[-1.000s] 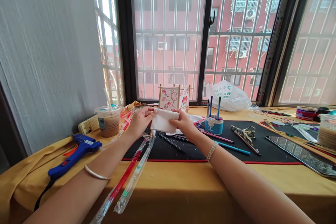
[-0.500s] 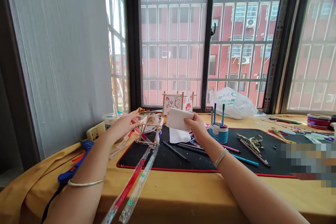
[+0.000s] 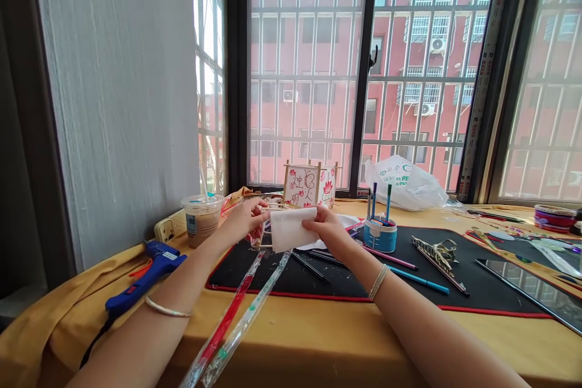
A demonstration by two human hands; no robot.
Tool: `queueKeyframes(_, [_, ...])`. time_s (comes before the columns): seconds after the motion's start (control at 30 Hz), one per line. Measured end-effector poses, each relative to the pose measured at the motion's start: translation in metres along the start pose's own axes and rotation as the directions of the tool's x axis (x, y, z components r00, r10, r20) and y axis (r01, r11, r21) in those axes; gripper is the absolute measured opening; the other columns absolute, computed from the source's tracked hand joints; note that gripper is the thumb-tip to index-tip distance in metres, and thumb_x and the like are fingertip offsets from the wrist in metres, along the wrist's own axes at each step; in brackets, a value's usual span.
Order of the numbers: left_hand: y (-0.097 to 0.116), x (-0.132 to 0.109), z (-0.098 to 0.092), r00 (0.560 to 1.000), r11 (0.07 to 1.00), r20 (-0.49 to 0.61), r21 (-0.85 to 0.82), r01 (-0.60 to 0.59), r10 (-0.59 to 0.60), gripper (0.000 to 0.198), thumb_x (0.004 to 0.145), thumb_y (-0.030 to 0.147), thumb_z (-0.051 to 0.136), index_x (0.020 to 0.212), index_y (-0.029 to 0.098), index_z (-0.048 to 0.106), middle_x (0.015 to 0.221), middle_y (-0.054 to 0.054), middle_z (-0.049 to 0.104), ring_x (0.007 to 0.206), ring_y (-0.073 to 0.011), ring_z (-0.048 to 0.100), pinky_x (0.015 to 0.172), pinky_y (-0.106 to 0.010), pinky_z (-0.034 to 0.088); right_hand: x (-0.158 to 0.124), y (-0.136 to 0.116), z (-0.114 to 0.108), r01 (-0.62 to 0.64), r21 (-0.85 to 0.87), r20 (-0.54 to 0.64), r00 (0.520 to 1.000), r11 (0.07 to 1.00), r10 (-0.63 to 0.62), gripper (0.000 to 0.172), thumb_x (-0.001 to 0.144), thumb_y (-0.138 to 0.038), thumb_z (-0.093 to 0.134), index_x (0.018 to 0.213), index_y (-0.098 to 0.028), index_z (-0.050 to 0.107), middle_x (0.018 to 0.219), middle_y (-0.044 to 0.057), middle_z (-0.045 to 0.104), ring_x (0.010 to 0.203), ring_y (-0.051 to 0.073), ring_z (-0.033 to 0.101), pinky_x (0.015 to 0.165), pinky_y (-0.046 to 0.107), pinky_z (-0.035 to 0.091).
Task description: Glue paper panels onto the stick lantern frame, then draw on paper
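Note:
Pinched in my right hand (image 3: 331, 229) is a small white sheet (image 3: 293, 229), paper or cloth, held by its right edge. It hangs upright in front of a small wooden stick frame (image 3: 265, 245), hiding most of it. My left hand (image 3: 249, 218) grips the frame from the left, its fingers closed near the top; the exact hold is partly hidden. Behind the sheet stands a finished-looking lantern (image 3: 302, 185) with red lotus drawings and dark characters on white panels. More white paper (image 3: 348, 222) lies behind my right hand.
A blue glue gun (image 3: 148, 276) and an iced drink cup (image 3: 202, 218) stand to the left. Two long plastic-wrapped strips (image 3: 234, 306) cross the table's front edge. A blue pen holder (image 3: 380, 235), gold hair clip (image 3: 436, 254), markers and a tablet (image 3: 530, 291) lie rightward.
My right hand has brought the white sheet left and slightly down, in front of the stick frame. My left hand has moved right, closing on the frame. The view has shifted slightly.

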State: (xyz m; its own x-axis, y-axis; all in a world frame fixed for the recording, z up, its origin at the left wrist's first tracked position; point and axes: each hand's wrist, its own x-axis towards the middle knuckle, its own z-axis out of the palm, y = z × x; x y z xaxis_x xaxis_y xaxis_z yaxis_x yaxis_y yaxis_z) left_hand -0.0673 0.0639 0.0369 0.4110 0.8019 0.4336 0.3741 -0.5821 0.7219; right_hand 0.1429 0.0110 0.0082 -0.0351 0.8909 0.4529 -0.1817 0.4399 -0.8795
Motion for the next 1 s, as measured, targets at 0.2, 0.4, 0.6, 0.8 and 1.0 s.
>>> queueKeyframes(0.2, [0.008,-0.002,0.012,0.999,0.991,-0.047,-0.133,0.005,-0.011,0.044,0.070,0.058,0.060,0.087,0.018,0.052,0.062,0.002,0.057,0.045,-0.0152,0.058,0.041,-0.028,0.050,0.003,0.013,0.007,-0.063,-0.009,-0.074,0.995,0.998,0.063,0.032,0.051,-0.024,0.073,0.078,-0.016,0.059,0.071,0.000,0.066,0.065,0.014,0.057,0.063,0.025,0.042])
queueKeyframes(0.4, [0.009,-0.002,0.016,1.000,0.977,0.003,-0.212,-0.015,0.016,0.052,0.067,0.062,0.061,0.094,0.017,0.052,0.074,-0.001,0.061,0.063,-0.0191,0.064,0.054,-0.034,0.057,0.004,0.011,0.004,-0.056,-0.049,-0.165,0.985,0.997,0.047,0.028,0.053,-0.028,0.069,0.077,-0.015,0.061,0.074,0.002,0.067,0.066,0.015,0.057,0.064,0.027,0.042])
queueKeyframes(0.6, [0.001,0.002,0.019,1.000,0.980,-0.012,-0.198,-0.027,0.025,0.053,0.062,0.052,0.071,0.097,0.018,0.049,0.072,0.001,0.058,0.064,-0.0189,0.063,0.056,-0.036,0.057,0.005,0.006,0.003,-0.047,-0.175,-0.245,0.970,0.983,0.003,0.023,0.054,-0.028,0.065,0.073,-0.016,0.062,0.074,0.002,0.066,0.070,0.017,0.056,0.064,0.028,0.041])
queueKeyframes(0.8, [0.003,0.001,0.020,0.994,0.993,-0.085,-0.097,-0.072,0.064,0.043,0.067,0.050,0.064,0.092,0.019,0.049,0.066,0.003,0.055,0.055,-0.0165,0.059,0.048,-0.030,0.051,0.007,0.008,0.001,-0.004,-0.323,-0.257,0.963,0.946,-0.083,0.029,0.061,-0.043,0.063,0.069,-0.016,0.059,0.067,0.001,0.059,0.063,0.014,0.050,0.060,0.026,0.037])
queueKeyframes(1.0, [0.007,-0.002,0.023,0.981,0.991,-0.142,0.028,-0.129,0.132,0.032,0.070,0.046,0.057,0.086,0.020,0.049,0.061,0.005,0.051,0.051,-0.0145,0.054,0.048,-0.026,0.043,0.009,0.010,-0.003,0.029,-0.479,-0.263,0.949,0.878,-0.175,0.033,0.064,-0.049,0.062,0.058,-0.018,0.051,0.060,-0.002,0.050,0.059,0.013,0.043,0.057,0.026,0.032])
